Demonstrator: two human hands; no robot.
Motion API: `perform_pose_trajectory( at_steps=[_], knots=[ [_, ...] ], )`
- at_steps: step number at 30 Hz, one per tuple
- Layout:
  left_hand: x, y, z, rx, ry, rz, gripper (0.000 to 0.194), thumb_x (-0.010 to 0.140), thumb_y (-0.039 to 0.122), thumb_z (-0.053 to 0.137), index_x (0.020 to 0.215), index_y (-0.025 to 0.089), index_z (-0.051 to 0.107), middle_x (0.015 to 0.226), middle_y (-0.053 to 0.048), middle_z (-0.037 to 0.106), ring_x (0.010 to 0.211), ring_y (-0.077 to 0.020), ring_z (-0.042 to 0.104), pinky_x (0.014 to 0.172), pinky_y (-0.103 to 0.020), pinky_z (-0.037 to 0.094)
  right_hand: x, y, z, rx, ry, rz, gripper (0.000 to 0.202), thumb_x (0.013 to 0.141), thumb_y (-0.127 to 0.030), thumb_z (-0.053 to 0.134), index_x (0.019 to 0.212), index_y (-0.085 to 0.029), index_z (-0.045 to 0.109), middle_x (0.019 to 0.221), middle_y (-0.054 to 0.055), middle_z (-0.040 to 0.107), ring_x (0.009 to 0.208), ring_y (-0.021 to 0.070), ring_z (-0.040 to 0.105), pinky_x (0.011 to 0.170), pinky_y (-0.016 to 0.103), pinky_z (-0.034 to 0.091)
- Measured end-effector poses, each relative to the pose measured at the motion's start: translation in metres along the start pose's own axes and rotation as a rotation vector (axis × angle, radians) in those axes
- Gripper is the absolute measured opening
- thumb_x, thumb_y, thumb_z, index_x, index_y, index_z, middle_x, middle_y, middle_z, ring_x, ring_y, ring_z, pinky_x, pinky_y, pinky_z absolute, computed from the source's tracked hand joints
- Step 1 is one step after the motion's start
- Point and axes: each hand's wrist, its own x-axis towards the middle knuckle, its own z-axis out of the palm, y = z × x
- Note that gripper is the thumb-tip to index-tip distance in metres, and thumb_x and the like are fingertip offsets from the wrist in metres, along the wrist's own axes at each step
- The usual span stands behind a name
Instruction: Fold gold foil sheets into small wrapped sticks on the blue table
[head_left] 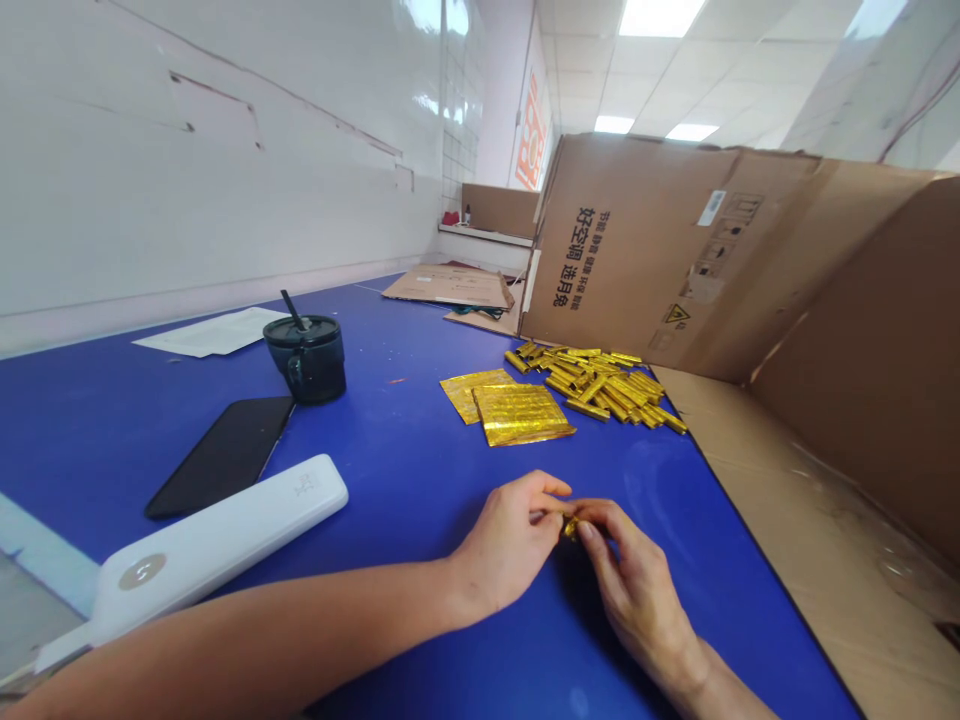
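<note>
Head view, bench (390, 440): blue, cropped at the lower edge.
Left hand (511, 540), right hand (642, 590): fingers (589, 543) of both pinched narrowly around one gold piece (571, 528).
Gold piece: shiny, crinkled, between both hands; mostly covered, full shape unclear.

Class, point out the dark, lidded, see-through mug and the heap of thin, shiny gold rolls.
Dark, lidded, see-through mug (321, 368), head view: the side of its body.
Heap of thin, shiny gold rolls (611, 390), head view: near the heap's middle.
</note>
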Motion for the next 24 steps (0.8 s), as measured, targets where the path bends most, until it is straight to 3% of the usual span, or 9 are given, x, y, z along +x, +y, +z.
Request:
perform_pose_trajectory(
  at_steps=[10, 13, 17, 20, 24],
  knots=[
    [-0.0008, 0.0031, 0.0007, -0.015, 0.005, -0.021, 0.024, 0.071, 0.01, 0.046, 0.094, 0.014, 0.052, 0.087, -0.005, 0.061, 0.078, -0.0149, 0.059, 0.073, -0.027, 0.045, -0.0017, 0.0044, 0.0023, 0.062, 0.068, 0.179, 0.019, 0.084, -0.033, 0.039, 0.074, -0.02, 0.048, 0.056, -0.003, 0.049, 0.048, 0.0112, 0.046, 0.044, 0.02, 0.039],
    [0.0005, 0.0038, 0.002, -0.128, -0.029, -0.149, 0.027, 0.072, 0.02, 0.053, 0.097, 0.012, 0.049, 0.082, -0.006, 0.059, 0.072, -0.0159, 0.06, 0.063, -0.027, 0.047, -0.0016, 0.005, 0.0012, -0.003, 0.142, 0.128, 0.016, 0.084, -0.031, 0.04, 0.075, -0.02, 0.048, 0.059, -0.002, 0.05, 0.05, 0.0113, 0.047, 0.046, 0.021, 0.04],
    [0.0006, 0.0074, 0.0058, -0.329, -0.17, -0.357, 0.023, 0.07, 0.024, 0.057, 0.087, 0.009, 0.05, 0.066, -0.002, 0.055, 0.057, -0.0125, 0.058, 0.053, -0.024, 0.046, -0.0022, 0.0046, -0.001, -0.09, 0.123, -0.028, 0.01, 0.083, -0.022, 0.04, 0.077, -0.02, 0.048, 0.068, 0.001, 0.051, 0.058, 0.0122, 0.05, 0.054, 0.023, 0.042],
    [0.0006, 0.0095, 0.0069, -0.356, -0.133, -0.306, 0.024, 0.066, 0.022, 0.062, 0.084, 0.009, 0.052, 0.067, -0.002, 0.056, 0.062, -0.0115, 0.057, 0.057, -0.024, 0.046, -0.0025, 0.003, -0.0021, -0.104, 0.099, -0.133, 0.008, 0.083, -0.016, 0.041, 0.081, -0.02, 0.048, 0.074, 0.003, 0.051, 0.064, 0.0133, 0.051, 0.057, 0.025, 0.043],
    [0.0012, 0.0087, 0.0056, -0.376, -0.114, -0.235, 0.028, 0.063, 0.026, 0.065, 0.083, 0.009, 0.054, 0.07, -0.002, 0.057, 0.066, -0.0123, 0.056, 0.061, -0.025, 0.046, -0.002, 0.0007, -0.0028, -0.071, 0.091, -0.15, 0.008, 0.082, -0.017, 0.043, 0.085, -0.021, 0.05, 0.079, 0.005, 0.052, 0.07, 0.0151, 0.053, 0.061, 0.027, 0.046]
  ],
)
